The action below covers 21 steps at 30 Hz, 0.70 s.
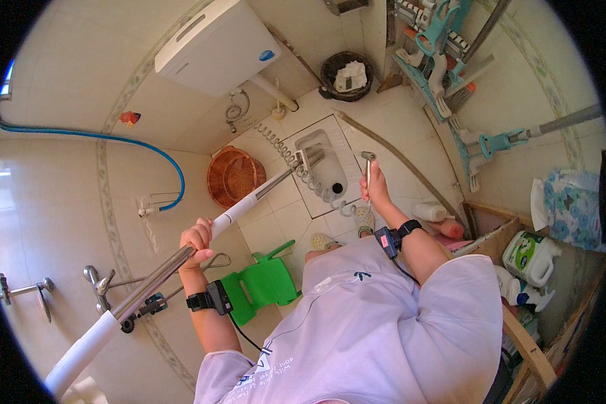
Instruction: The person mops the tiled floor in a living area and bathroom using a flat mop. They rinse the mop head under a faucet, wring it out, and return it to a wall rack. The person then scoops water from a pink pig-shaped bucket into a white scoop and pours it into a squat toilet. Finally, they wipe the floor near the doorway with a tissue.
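Observation:
My left hand is closed around the white and metal pole of a mop, which runs from the lower left up to the squat toilet. The mop's flat metal head lies over the basin of the squat toilet. In my right hand is a metal handheld sprayer, upright over the toilet's right edge. A coiled translucent hose hangs from the wall side across the basin to the sprayer. Whether water comes out cannot be told.
A brown plastic bucket and a green plastic chair stand left of my feet. A black-lined trash bin is at the back. A grey hose crosses the floor. Mops and bottles are at right.

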Tool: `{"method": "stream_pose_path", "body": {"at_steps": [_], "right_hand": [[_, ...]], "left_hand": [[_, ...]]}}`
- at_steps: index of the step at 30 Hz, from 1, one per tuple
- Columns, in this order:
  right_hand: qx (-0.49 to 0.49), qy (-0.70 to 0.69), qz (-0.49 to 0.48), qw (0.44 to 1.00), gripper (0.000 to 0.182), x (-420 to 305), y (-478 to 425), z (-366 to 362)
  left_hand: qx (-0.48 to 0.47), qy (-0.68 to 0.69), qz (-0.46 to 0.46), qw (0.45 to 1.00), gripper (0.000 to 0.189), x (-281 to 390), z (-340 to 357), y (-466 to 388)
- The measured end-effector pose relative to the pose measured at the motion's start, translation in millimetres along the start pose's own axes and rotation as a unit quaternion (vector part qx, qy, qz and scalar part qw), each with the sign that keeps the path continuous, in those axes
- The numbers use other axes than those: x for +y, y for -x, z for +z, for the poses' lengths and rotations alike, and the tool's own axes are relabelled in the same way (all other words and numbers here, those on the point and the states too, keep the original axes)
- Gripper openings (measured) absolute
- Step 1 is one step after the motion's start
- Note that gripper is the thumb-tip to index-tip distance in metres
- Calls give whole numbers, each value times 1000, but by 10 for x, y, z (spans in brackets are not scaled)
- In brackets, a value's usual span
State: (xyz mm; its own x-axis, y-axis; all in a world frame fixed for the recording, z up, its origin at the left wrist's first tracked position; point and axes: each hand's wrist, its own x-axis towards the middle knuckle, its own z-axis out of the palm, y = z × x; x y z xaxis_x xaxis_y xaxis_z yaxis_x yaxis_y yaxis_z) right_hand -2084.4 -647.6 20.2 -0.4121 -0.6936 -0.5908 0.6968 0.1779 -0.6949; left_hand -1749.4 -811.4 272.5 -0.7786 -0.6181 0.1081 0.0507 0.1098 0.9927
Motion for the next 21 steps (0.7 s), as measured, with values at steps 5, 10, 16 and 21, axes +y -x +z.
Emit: {"method": "stream_pose_path", "body": {"at_steps": [5,10,16,21], "right_hand": [[-8,29,1,1000,51,14,51,47],[20,-2,20,1000,50,123,45,51],[-5,-25,13,1000,50,237,172,61],[-15,12,19,1000,51,271,340,3]], "left_hand": [[11,10,2,1000,32,10,-54,62],[57,2,-2,998,35,-30,-154,137],[192,41,5,981,29,-66,-164,113],[208,-2,1,978,26,49,-26,29]]}}
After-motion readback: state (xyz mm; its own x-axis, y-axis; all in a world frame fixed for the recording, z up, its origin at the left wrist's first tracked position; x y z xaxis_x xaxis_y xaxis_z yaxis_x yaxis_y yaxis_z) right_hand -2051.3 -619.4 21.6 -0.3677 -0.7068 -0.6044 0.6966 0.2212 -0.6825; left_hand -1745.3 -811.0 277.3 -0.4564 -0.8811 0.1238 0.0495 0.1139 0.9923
